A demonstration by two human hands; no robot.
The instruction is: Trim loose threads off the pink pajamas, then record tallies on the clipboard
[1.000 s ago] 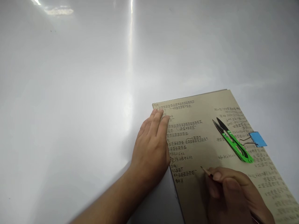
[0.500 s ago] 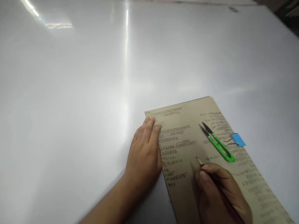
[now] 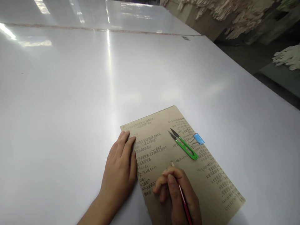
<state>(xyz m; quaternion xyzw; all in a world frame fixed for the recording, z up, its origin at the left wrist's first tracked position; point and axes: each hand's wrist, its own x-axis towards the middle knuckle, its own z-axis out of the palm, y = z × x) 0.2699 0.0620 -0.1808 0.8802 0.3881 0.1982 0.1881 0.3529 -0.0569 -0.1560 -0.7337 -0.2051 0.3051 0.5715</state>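
A tan sheet of card covered with handwritten lines lies on the white table. Along its left edge rests my left hand, flat with fingers stretched out, the fingertips on the card. My right hand is closed around a red pencil; the pencil's tip points at the middle of the card, and I cannot tell whether it touches. Just beyond that tip, green thread snips lie on the card, blades toward the upper left. A blue binder clip grips the card's right edge.
The glossy white table stretches far ahead, crossed by a reddish seam. A small dark patch sits near that seam. Off the right edge, heaps of pale gloves and another pale bundle appear.
The view has shifted, so card and hands appear further left and more of the far table shows. Relative to the card, my right hand has turned somewhat, still holding the pencil. My left hand stays put.
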